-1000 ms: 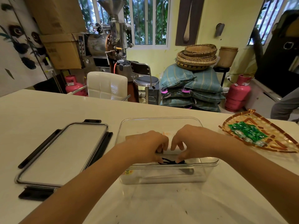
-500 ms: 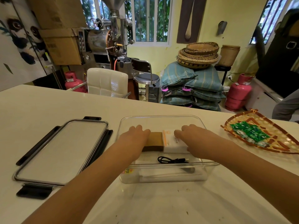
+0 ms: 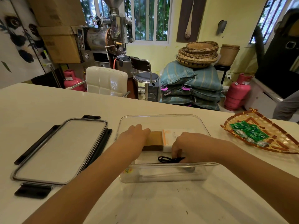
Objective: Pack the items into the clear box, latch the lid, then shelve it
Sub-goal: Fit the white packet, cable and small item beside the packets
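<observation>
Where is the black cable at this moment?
The black cable lies inside the clear box, near its front wall, in front of the brown and white packets, under the right hand.

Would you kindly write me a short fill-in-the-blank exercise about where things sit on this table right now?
1. The lid lies on the table to the ____ of the clear box.
2. The black cord lies ____ the clear box.
3. The green packets lie in the woven ____.
4. The left hand rests on the ____ box.

Missing words: left; inside; tray; brown
</observation>
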